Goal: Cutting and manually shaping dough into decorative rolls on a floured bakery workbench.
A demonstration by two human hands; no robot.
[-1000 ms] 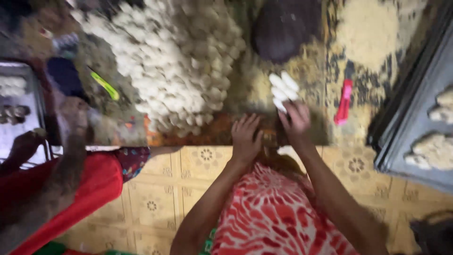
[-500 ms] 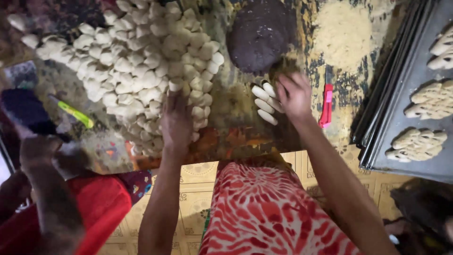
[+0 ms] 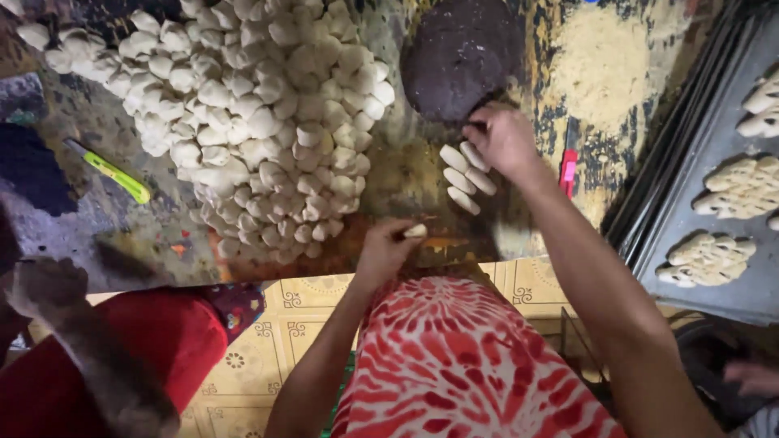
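1. A worn, stained work table (image 3: 568, 73) fills the upper part of the head view; below its near edge lies a yellow tiled floor with brown ornaments (image 3: 268, 357).
2. The left hand (image 3: 388, 251) sits at the near edge of the table, about the middle. Its fingers are curled around a small pale piece of dough (image 3: 415, 231), which shows at the fingertips.
3. The right hand (image 3: 505, 139) lies farther in on the table, fingers bent down onto the surface. Whether it grips anything cannot be told.
4. Just beside the right hand, on its left, lie four short rolled dough sticks (image 3: 464, 177), set side by side and slanting towards the near edge.
5. Touching the far side of the right hand is a dark, rounded lump of brown dough (image 3: 462, 53), near the far edge.
6. To the left of both hands a big heap of small white dough pieces (image 3: 243, 113) runs from the far left corner almost to the near edge.
7. A green and yellow cutter knife (image 3: 109, 170) lies left of the heap.
8. A pink tool (image 3: 568, 170) lies right of the right forearm.
9. At the right edge a dark baking tray (image 3: 698, 211) carries shaped dough clusters (image 3: 707, 259).
10. At lower left another person in red clothing (image 3: 146, 349) shows an arm (image 3: 89, 357).
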